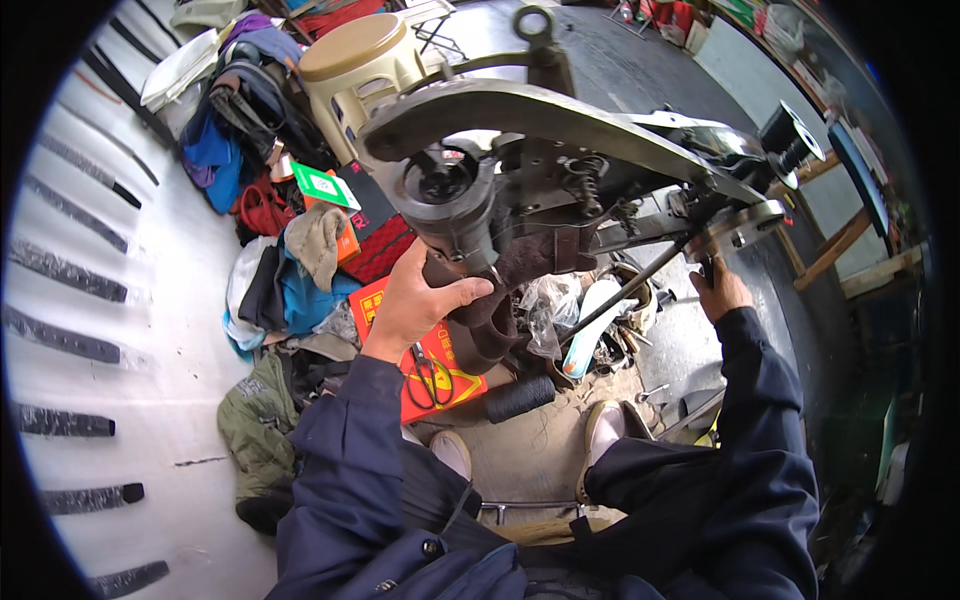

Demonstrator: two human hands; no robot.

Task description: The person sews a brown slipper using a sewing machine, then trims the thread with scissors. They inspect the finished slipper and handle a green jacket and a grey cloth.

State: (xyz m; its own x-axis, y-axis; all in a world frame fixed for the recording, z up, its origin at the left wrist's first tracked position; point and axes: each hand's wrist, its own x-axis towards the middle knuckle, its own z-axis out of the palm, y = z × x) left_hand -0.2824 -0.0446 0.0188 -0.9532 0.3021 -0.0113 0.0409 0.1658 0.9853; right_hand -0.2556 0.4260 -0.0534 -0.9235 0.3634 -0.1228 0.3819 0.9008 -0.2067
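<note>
A hand-cranked shoe-patching sewing machine [560,125] of dark worn metal stands before me. Under its round head, dark brown footwear [540,258], apparently a boot with a fuzzy part, is fitted around the arm. My left hand [425,305] pinches the edge of this brown boot, thumb on top, close below the machine's head. On the right, my right hand [722,290] is closed around the small crank handle below the machine's handwheel [738,228]. Where the needle meets the boot is hidden by the head.
Below the machine lie a red-and-yellow box [455,385], black-handled scissors [430,378], a black thread spool [520,398] and clear plastic bags [550,310]. A beige stool [365,60] stands beyond piled clothes and bags [240,110]. Belt-like straps [70,260] hang along the white left wall.
</note>
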